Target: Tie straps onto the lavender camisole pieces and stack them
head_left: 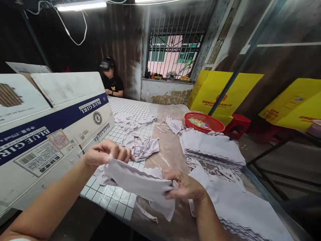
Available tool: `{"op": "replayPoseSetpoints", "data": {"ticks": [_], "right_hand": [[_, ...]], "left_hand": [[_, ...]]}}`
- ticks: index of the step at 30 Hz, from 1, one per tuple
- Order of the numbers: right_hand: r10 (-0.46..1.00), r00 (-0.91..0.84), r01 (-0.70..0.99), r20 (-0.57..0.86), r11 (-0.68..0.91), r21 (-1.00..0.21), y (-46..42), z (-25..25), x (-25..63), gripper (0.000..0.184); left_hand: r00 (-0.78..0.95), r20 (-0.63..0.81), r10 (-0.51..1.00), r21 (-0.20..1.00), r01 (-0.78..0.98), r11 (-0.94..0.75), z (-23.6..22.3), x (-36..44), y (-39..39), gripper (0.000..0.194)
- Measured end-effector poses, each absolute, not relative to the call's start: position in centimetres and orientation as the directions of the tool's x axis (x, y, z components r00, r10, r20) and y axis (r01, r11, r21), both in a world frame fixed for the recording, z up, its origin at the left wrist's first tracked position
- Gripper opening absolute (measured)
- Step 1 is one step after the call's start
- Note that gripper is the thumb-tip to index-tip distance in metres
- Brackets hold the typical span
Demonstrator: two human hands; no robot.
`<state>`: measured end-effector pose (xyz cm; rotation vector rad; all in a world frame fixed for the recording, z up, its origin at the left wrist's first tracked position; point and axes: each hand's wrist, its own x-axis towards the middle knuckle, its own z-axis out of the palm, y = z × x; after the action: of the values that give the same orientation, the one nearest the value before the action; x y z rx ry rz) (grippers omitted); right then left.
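Stretching between two bare hands, a pale lilac cloth piece [140,180] hangs above the near edge of a table [164,150]. With that piece as the clock's centre, the left hand [107,154] pinches its corner at half past ten, and the right hand [184,184] grips its other end at three, between thumb and fingers. A crumpled cloth bundle [142,147] lies at twelve. Wavy-edged cloth stacks sit at two [213,144] and nearer four [245,207]. A red basket [218,124] stands past one o'clock, a white-and-blue carton [75,117] at ten. Toward eleven, a person in black [117,83] is beyond the table.
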<state>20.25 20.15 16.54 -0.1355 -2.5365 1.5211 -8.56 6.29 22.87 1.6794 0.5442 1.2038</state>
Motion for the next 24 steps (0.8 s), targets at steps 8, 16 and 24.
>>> {"op": "replayPoseSetpoints", "data": {"ticks": [8,16,24], "right_hand": [[0.386,-0.912,0.057,0.140,0.456,-0.888,19.5,15.9,22.9,0.041],[0.594,-0.746,0.182,0.302,0.617,-0.765,17.4,17.6,22.3,0.028],[0.429,-0.845,-0.045,0.320,0.539,-0.841,15.6,18.1,25.3,0.056]], "left_hand": [[0.351,0.619,0.703,0.781,-0.173,-0.601,24.0,-10.9,1.8,0.043],[0.266,0.518,0.813,0.854,-0.112,-0.508,22.9,-9.6,2.3,0.043],[-0.012,0.719,0.695,0.679,-0.202,-0.706,22.0,-11.0,2.0,0.047]]}}
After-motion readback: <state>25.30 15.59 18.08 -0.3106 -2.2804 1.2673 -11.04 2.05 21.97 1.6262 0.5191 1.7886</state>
